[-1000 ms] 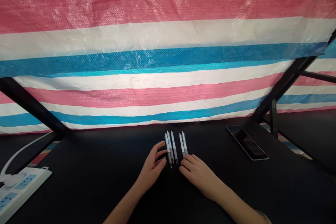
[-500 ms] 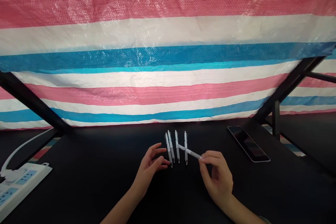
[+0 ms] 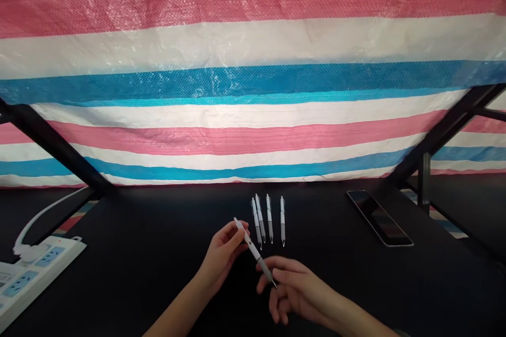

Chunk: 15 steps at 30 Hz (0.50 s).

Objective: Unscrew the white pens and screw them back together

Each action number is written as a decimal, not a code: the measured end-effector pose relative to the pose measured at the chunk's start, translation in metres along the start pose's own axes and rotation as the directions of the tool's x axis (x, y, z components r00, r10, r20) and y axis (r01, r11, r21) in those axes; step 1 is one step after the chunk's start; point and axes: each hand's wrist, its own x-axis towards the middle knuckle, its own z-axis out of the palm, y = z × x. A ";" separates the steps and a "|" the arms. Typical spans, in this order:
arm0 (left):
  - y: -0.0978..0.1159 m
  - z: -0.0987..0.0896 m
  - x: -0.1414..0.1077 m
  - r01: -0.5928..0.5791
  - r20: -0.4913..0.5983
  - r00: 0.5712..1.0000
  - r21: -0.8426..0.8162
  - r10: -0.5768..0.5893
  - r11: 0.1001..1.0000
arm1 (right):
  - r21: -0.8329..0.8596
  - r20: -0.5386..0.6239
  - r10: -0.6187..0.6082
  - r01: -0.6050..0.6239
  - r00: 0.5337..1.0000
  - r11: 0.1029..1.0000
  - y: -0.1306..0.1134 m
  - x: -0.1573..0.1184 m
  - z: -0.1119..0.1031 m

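A white pen with a grey grip point(image 3: 253, 248) slants in front of me, tip toward the lower right. My left hand point(image 3: 227, 250) pinches its upper end between thumb and fingers. At the grey grip and tip is my right hand point(image 3: 290, 287), with its fingers apart and slightly blurred; the index finger and thumb are beside the grip. Beyond my hands several similar pens lie on the black table, the rightmost point(image 3: 282, 221) a little apart and the two leftmost point(image 3: 259, 220) close together.
A dark phone or tablet point(image 3: 379, 218) lies at the right. At the left is a white power strip point(image 3: 39, 268) with a plugged-in cable. Black slanted bars point(image 3: 63, 150) stand on both sides, before a striped plastic sheet point(image 3: 245, 139).
The held pen has come away from above the row of pens, toward me. My left hand has closed on its upper end, while the fingers of my right hand have spread near the tip.
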 end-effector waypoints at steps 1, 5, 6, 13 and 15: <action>-0.001 0.001 0.000 0.008 0.020 1.000 -0.001 -0.008 1.000 | 0.051 0.068 0.077 -0.081 0.995 0.995 0.002 0.001 -0.002; -0.002 0.003 -0.002 0.055 0.072 0.996 0.052 -0.059 0.997 | 0.022 0.107 0.174 -0.178 0.979 0.984 0.010 0.002 -0.007; -0.002 0.004 -0.003 0.053 0.066 0.996 0.075 -0.058 0.996 | -0.001 0.096 0.181 -0.182 0.979 0.983 0.010 0.002 -0.008; -0.005 0.004 -0.004 0.053 -0.004 0.999 0.146 -0.053 0.988 | -0.056 0.013 0.197 -0.196 0.980 0.979 0.007 0.000 -0.006; -0.008 0.004 -0.004 0.050 -0.023 0.999 0.149 -0.047 0.988 | -0.085 -0.040 0.198 -0.201 0.979 0.976 0.007 0.000 -0.004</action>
